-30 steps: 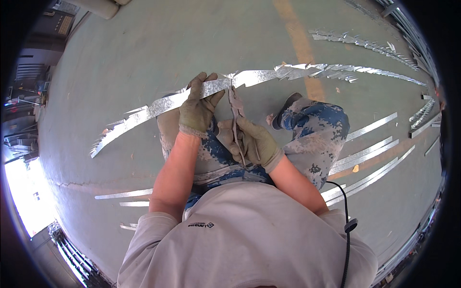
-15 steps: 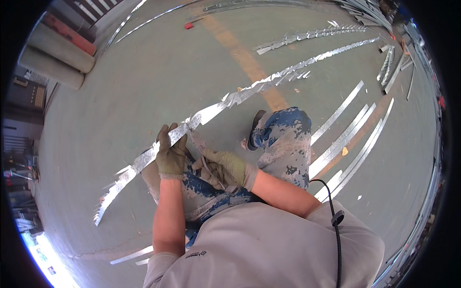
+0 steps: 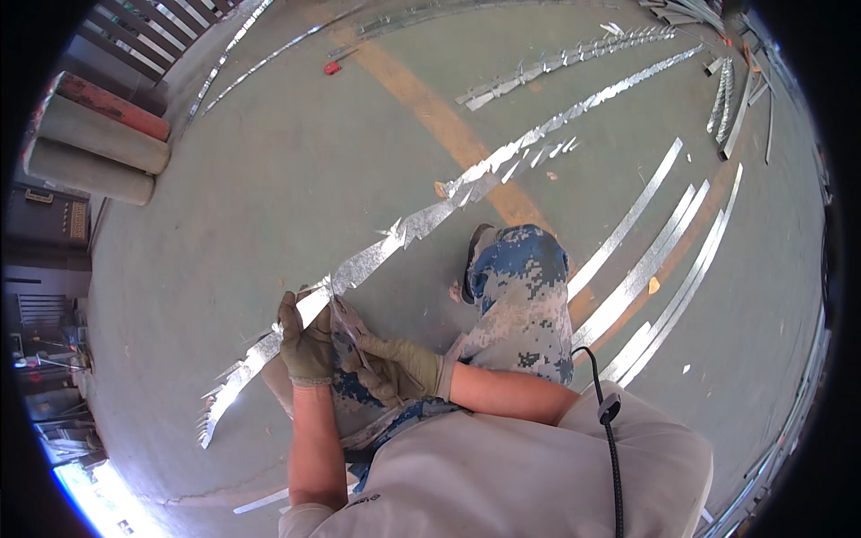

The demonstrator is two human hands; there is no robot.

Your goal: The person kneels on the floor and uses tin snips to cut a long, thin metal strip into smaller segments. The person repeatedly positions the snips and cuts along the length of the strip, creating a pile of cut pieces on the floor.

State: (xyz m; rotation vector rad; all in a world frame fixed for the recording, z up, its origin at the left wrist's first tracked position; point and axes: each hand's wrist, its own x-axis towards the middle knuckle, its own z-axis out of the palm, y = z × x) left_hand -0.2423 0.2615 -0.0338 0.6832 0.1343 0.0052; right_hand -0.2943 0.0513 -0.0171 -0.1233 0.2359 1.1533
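Note:
A long, shiny sheet-metal strip (image 3: 363,262) with jagged cut flaps slants from the lower left across my knees to the far right. My left hand (image 3: 309,351), in an olive work glove, is closed around the strip left of the middle, fingers over its far edge. Just right of it, my gloved right hand (image 3: 405,366) grips a pair of tin snips (image 3: 344,319). The snips' blades reach up to the strip's near edge; whether they bite into the metal is too small to tell. Their handles are mostly hidden in my right palm.
Several flat metal strips (image 3: 628,220) lie on the floor at my right. Another notched strip (image 3: 565,67) lies farther off. Large rolls (image 3: 99,148) rest at the far left, and a small red object (image 3: 332,68) lies beyond the yellow floor line (image 3: 408,90). A black cable (image 3: 613,448) runs over my shirt.
My left hand and the snips have shifted left along the strip, with the right hand following. The whole view has also tilted a little, so the scene sits lower.

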